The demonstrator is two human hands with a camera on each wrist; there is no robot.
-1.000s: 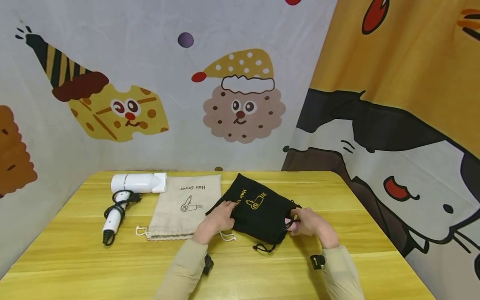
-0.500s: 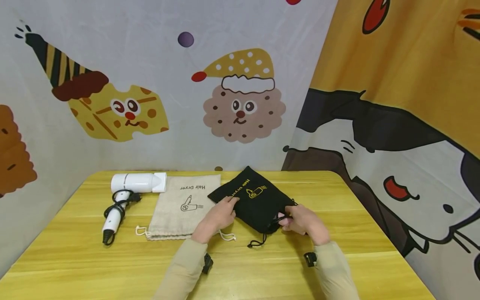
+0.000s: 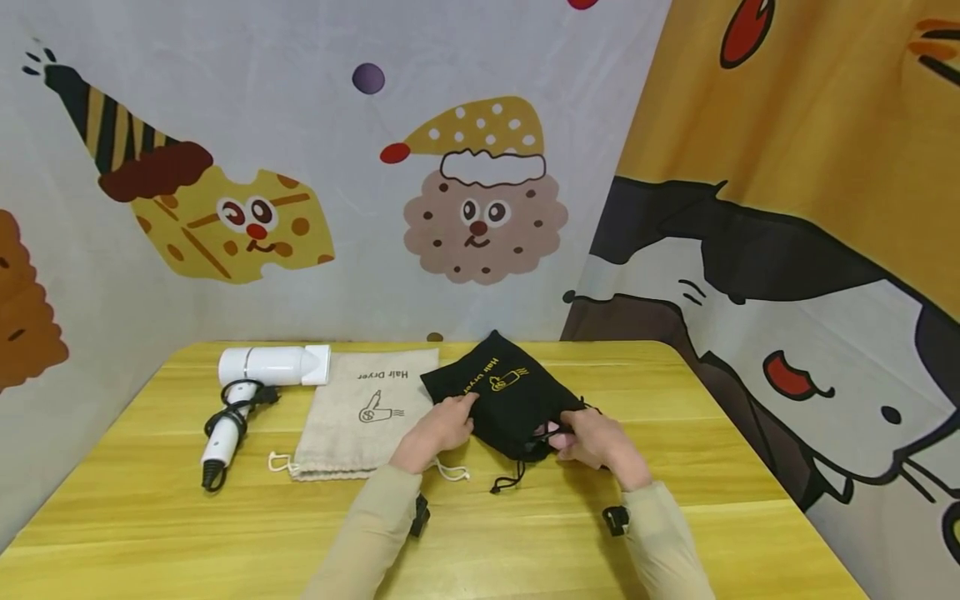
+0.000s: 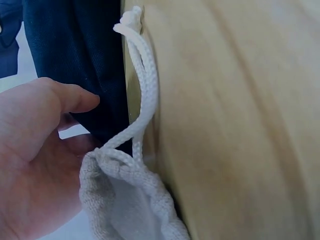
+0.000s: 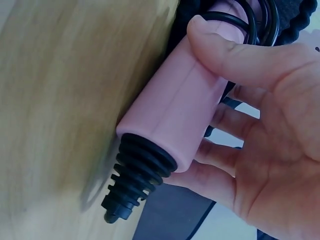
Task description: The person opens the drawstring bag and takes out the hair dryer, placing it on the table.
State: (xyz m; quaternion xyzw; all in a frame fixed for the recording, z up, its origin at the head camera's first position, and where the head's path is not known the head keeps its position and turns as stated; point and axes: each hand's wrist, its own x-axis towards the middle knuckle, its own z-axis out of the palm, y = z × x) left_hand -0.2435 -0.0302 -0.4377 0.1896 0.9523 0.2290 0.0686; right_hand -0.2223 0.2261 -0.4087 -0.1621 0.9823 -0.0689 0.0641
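Note:
A pink hair dryer (image 5: 170,105) shows only its handle, with a black ribbed cord end and black cord around it; the rest is hidden at the mouth of a black drawstring bag (image 3: 510,417). My right hand (image 3: 596,439) grips that handle, thumb on top and fingers beneath. On the bag's left side, my left hand (image 3: 437,429) pinches the black cloth between thumb and fingers. Yellow "Hair Dryer" print faces up on the bag. Under my left wrist lies the corner of a beige drawstring bag (image 3: 337,425), its white cord (image 4: 145,85) close to the hand.
A white hair dryer (image 3: 270,367) with black cord wound round its handle lies at the left, its nozzle meeting the beige bag's edge. Everything rests on a yellow wood-grain table (image 3: 510,550). Behind it hangs a printed cartoon curtain (image 3: 480,50).
My right hand has moved left with the pink handle, and the black bag has turned and shifted slightly away and left. My left hand has moved a little with the cloth.

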